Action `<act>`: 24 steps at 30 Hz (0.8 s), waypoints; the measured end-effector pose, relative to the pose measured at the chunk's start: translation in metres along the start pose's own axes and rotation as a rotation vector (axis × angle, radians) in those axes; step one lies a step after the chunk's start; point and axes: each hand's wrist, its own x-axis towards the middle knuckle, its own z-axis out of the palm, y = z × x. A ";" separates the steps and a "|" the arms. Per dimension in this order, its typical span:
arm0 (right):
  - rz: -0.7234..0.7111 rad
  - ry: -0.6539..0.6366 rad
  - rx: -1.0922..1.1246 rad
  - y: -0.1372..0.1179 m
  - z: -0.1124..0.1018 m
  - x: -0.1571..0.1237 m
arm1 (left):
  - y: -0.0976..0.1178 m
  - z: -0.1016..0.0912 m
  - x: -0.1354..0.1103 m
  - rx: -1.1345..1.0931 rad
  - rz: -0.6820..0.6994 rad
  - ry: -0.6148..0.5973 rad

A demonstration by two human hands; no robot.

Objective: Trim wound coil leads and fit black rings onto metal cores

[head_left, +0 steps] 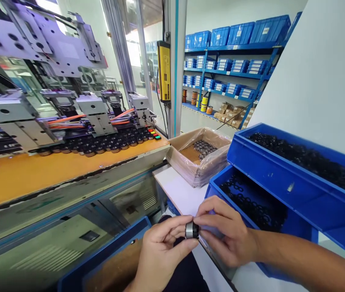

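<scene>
My left hand (160, 251) pinches a small round metal part (191, 230) between thumb and fingers, low in the view. My right hand (225, 233) meets it from the right, fingertips closed on the black ring end of the same part. Both hands hover over the edge of a white table (178, 190), just left of a blue bin of black rubber rings (251, 202). A second blue bin (300, 178) of black rings is stacked above and behind it.
A plastic-lined cardboard box (198, 156) holds metal parts. An orange machine bed (38, 170) carries a row of round parts (105, 144) under grey fixtures. A yellow sensor bar (164, 71) hangs on a post. Blue shelving (230, 69) stands behind. A blue bin (105, 255) sits below.
</scene>
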 end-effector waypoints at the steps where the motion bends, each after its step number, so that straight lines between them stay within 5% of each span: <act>1: -0.028 -0.019 0.000 0.001 -0.001 0.000 | 0.001 0.000 0.000 0.006 0.007 0.000; 12: -0.180 -0.001 -0.254 0.003 -0.001 -0.001 | -0.006 -0.009 -0.006 0.005 -0.009 -0.036; 18: -0.272 -0.012 -0.326 0.006 0.000 -0.004 | -0.004 0.008 -0.007 -0.052 0.003 0.039; 21: -0.305 -0.006 -0.332 0.005 0.001 -0.005 | -0.003 0.014 -0.008 -0.011 0.084 0.091; 24: -0.239 0.026 -0.231 0.001 0.003 -0.006 | 0.003 0.008 -0.005 0.264 0.325 0.077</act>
